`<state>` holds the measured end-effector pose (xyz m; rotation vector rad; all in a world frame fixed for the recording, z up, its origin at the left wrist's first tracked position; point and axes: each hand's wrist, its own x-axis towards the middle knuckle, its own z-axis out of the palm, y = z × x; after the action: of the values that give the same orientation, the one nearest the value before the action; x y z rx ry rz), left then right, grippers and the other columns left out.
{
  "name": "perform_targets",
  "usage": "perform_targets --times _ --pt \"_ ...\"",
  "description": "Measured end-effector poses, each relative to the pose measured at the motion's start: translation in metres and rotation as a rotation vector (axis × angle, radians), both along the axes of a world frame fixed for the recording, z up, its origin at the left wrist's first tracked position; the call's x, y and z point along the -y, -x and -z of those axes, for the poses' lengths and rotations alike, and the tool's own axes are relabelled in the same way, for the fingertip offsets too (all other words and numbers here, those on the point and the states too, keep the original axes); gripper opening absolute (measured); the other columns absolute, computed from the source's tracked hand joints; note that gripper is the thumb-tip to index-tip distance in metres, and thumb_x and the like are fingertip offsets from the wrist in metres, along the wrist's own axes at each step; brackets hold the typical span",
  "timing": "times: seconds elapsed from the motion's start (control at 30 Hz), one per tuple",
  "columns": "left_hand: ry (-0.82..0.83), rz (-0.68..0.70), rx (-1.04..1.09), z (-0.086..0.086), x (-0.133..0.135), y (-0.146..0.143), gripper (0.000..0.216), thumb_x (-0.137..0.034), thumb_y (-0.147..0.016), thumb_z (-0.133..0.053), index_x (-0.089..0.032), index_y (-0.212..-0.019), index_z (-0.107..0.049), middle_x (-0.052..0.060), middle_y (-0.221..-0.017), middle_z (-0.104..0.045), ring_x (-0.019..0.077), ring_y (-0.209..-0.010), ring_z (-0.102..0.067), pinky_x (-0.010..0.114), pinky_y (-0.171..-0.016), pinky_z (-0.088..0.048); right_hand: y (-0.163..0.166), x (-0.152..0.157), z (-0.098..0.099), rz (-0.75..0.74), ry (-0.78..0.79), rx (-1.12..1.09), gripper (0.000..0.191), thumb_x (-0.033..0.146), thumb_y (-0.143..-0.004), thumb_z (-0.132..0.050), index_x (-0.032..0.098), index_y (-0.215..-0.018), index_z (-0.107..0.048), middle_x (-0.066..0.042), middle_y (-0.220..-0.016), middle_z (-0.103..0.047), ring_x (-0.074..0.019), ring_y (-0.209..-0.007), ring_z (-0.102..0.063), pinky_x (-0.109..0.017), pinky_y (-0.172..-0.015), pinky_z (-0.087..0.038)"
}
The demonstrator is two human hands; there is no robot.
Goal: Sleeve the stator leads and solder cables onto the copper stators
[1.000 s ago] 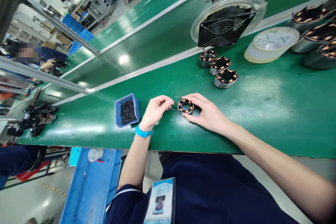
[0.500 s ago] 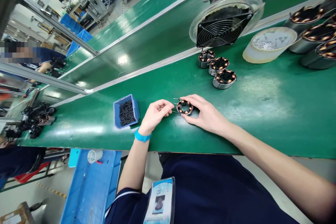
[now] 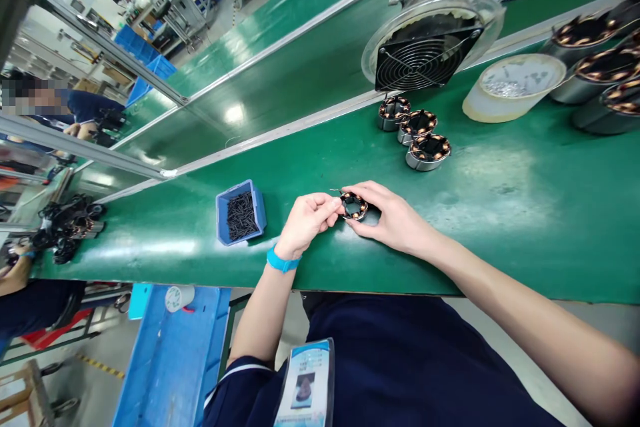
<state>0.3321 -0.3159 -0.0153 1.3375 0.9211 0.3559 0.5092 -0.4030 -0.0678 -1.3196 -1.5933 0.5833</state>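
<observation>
My right hand (image 3: 390,217) is closed around the right side of a small motor stator (image 3: 354,207), a metal ring with copper coils and a black inner frame, resting on the green bench. At its left edge, the thumb and forefinger of my left hand (image 3: 313,217) are pinched on a thin wire lead, mostly hidden by the fingertips. Another thin lead sticks out at the stator's upper left. Left of my left hand stands a small blue bin (image 3: 263,210) with many short black sleeves (image 3: 242,217) in it.
Three more stators (image 3: 428,151) stand behind my right hand, below a fan (image 3: 425,63) on a duct. Further right are a white tub (image 3: 493,103) of small bits and several larger stators (image 3: 607,110). Co-workers (image 3: 95,107) are at the left. A blue crate (image 3: 170,360) lies below the bench edge.
My left hand has moved right, its fingertips sliding in along the lead up to the stator's edge. My right hand and the stator have hardly moved.
</observation>
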Motion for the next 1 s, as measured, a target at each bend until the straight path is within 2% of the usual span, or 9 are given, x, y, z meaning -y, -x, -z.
perform_targets --times 0.13,0.23,0.37,0.47,0.57,0.63,0.7,0.83,1.0 --pt "-0.067 -0.124 -0.001 0.004 0.005 0.013 0.046 -0.059 -0.089 -0.068 -0.014 -0.086 -0.069 -0.002 -0.061 -0.054 0.0059 -0.048 -0.041 0.021 -0.045 -0.028 0.0 -0.001 0.005 0.011 0.001 0.005 0.05 0.032 -0.092 -0.067 0.022 -0.14 -0.057 -0.011 -0.127 -0.065 -0.0298 -0.117 -0.064 -0.048 -0.102 -0.055" --pt "-0.174 -0.194 0.029 0.012 0.013 0.024 0.047 -0.059 -0.09 -0.066 -0.015 -0.108 -0.068 0.003 -0.082 -0.063 0.0092 -0.062 -0.052 0.023 -0.055 -0.043 0.0 0.0 0.009 0.008 0.049 0.038 0.063 0.034 -0.091 -0.072 0.024 -0.149 -0.05 -0.012 -0.136 -0.062 -0.0316 -0.126 -0.06 -0.053 -0.108 -0.052" --pt "-0.434 -0.04 -0.127 0.023 0.024 0.024 0.071 -0.049 -0.076 -0.085 -0.022 -0.136 -0.059 0.009 -0.117 -0.063 0.0157 -0.087 -0.059 0.028 -0.074 -0.052 -0.008 0.016 0.002 -0.032 0.159 0.129 0.084 0.028 -0.088 -0.078 0.019 -0.159 -0.035 -0.018 -0.153 -0.05 -0.033 -0.141 -0.05 -0.054 -0.115 -0.048" --pt "-0.637 0.016 -0.26 0.028 0.024 0.013 0.064 -0.044 -0.076 -0.086 -0.026 -0.133 -0.062 0.006 -0.112 -0.061 0.0166 -0.082 -0.058 0.03 -0.068 -0.05 -0.022 0.036 -0.01 -0.026 0.189 0.191 0.073 0.026 -0.092 -0.073 0.021 -0.157 -0.04 -0.015 -0.153 -0.051 -0.0314 -0.141 -0.05 -0.053 -0.116 -0.047" --pt "-0.753 0.022 -0.28 0.029 0.016 -0.002 0.044 -0.041 -0.08 -0.083 -0.025 -0.118 -0.067 0.003 -0.101 -0.06 0.0165 -0.075 -0.057 0.032 -0.069 -0.049 -0.047 0.057 -0.021 0.035 0.206 0.18 0.044 0.03 -0.097 -0.067 0.024 -0.14 -0.06 -0.011 -0.138 -0.064 -0.0303 -0.127 -0.062 -0.051 -0.108 -0.055" --pt "-0.813 0.042 -0.281 0.028 0.005 -0.013 0.038 -0.04 -0.08 -0.082 -0.024 -0.112 -0.068 0.002 -0.096 -0.06 0.0162 -0.074 -0.056 0.032 -0.071 -0.048 -0.07 0.067 -0.025 0.167 0.173 0.134 0.028 0.034 -0.1 -0.063 0.024 -0.125 -0.069 -0.008 -0.121 -0.072 -0.0277 -0.109 -0.07 -0.047 -0.096 -0.061" --pt "-0.871 0.041 -0.295 0.029 -0.009 -0.026 0.034 -0.04 -0.082 -0.081 -0.022 -0.108 -0.069 0.001 -0.092 -0.059 0.016 -0.074 -0.055 0.03 -0.071 -0.046 -0.096 0.074 -0.024 0.405 0.064 0.132 0.023 0.037 -0.1 -0.061 0.024 -0.117 -0.071 -0.007 -0.108 -0.072 -0.0255 -0.091 -0.071 -0.044 -0.085 -0.062" --pt "-0.958 -0.07 -0.345 0.038 -0.051 -0.062 0.031 -0.04 -0.084 -0.079 -0.018 -0.103 -0.069 0.002 -0.09 -0.056 0.0162 -0.075 -0.054 0.028 -0.068 -0.04 -0.151 0.078 -0.016 0.875 -0.054 0.298 0.033 0.042 -0.1 -0.058 0.025 -0.127 -0.065 -0.014 -0.116 -0.064 -0.0275 -0.082 -0.065 -0.049 -0.081 -0.058" --pt "-0.977 -0.146 -0.315 0.048 -0.105 -0.112 0.033 -0.036 -0.085 -0.078 -0.016 -0.11 -0.07 0.006 -0.094 -0.057 0.0186 -0.08 -0.054 0.029 -0.071 -0.04 -0.194 0.075 0.001 1.008 0.045 0.446 0.042 0.047 -0.099 -0.053 0.024 -0.134 -0.06 -0.018 -0.137 -0.05 -0.0323 -0.087 -0.062 -0.054 -0.078 -0.054"
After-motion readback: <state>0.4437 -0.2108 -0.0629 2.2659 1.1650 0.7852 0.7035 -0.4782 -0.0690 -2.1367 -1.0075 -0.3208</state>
